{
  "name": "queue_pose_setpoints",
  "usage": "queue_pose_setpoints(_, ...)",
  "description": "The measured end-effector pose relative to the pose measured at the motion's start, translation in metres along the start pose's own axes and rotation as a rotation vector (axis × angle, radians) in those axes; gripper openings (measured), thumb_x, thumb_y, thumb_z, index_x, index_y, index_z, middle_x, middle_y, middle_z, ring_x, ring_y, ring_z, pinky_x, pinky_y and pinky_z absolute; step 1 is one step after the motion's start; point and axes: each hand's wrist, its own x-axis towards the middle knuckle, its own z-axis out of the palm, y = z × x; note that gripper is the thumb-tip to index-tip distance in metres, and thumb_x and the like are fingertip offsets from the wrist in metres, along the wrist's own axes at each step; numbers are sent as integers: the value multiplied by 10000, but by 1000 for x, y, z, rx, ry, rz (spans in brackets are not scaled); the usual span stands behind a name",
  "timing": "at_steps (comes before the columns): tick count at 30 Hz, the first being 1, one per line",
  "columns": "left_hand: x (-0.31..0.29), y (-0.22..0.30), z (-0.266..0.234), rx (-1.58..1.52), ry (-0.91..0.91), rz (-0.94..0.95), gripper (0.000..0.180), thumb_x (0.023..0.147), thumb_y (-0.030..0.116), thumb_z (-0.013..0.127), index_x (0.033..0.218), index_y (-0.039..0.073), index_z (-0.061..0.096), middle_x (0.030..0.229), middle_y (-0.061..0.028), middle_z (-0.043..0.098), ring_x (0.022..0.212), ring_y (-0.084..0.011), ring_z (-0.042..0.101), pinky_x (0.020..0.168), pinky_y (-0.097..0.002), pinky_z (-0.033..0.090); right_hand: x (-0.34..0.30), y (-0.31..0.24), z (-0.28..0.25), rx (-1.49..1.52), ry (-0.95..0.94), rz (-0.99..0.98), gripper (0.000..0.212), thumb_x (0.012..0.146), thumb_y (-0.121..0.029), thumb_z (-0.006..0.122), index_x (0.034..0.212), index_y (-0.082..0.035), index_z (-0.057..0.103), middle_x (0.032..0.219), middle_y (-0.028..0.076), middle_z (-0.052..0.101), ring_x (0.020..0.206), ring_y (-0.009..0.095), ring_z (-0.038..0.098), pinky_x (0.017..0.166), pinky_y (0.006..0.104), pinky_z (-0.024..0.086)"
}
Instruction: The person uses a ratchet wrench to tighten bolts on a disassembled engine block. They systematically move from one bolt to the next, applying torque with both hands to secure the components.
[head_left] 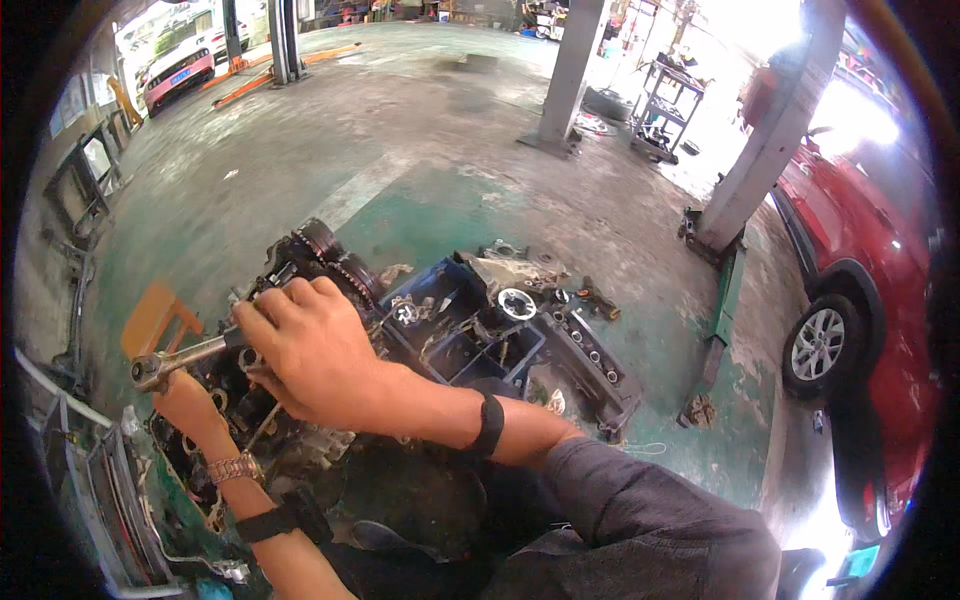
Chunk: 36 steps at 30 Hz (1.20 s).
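My right hand (pixel 312 345) is closed around the dark handle of a ratchet wrench (pixel 190 354) held over a partly dismantled engine (pixel 270 425). The wrench's round metal head points left. Right below that head is my left hand (pixel 190 408), its fingers curled in; what they grip is hidden by the hand and the head. Two toothed timing gears (pixel 318 240) stand at the engine's far end, beyond my right hand. My right forearm crosses in front of part of the engine.
To the right, a blue divided parts tray (pixel 462 352) holds loose parts, beside a long dark engine cover (pixel 590 365). An orange stand (pixel 155 318) is left of the engine. Farther right are a grey lift post (pixel 765 150), its green arm (pixel 722 310) and a red car (pixel 880 220).
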Motion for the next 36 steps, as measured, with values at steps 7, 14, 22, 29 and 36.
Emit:
queue_pose_setpoints(7,-3,12,-1,-316,36,-52,348,1059,248,559,1079,-91,637,995,-151,687,822,-244,566,778,-412,467,-15,-20,-21,45,-75,25,723,727,-238,811,1338,45,547,1105,145,604,951,315,568,811,420,442)
queue_pose_setpoints(14,1,18,-3,-169,61,90,387,1078,311,569,1014,-65,629,944,-126,672,789,-227,538,768,-410,463,-22,-36,-29,73,-81,62,632,737,-260,732,1271,52,600,1038,142,612,938,306,592,816,419,470)
queue_pose_setpoints(22,-25,56,-3,-437,30,-96,366,1054,307,610,1003,-53,642,872,-33,623,711,-127,479,645,-355,411,-23,-16,-17,157,-81,-8,709,719,-208,819,1329,38,553,1139,170,613,969,347,607,827,443,508)
queue_pose_setpoints(29,-29,49,4,-351,104,-1,349,1039,156,569,1308,-66,565,1231,-129,648,1026,-217,605,937,-402,460,7,17,9,59,-55,-67,527,765,-191,799,1217,-18,590,1026,138,613,938,340,602,813,440,475)
queue_pose_setpoints(36,-29,53,-1,-384,84,-85,351,1064,268,576,1119,-72,641,978,-102,666,828,-187,553,782,-417,456,69,47,63,-67,-52,-135,306,661,-172,767,909,-54,632,929,143,636,956,348,604,904,502,423)
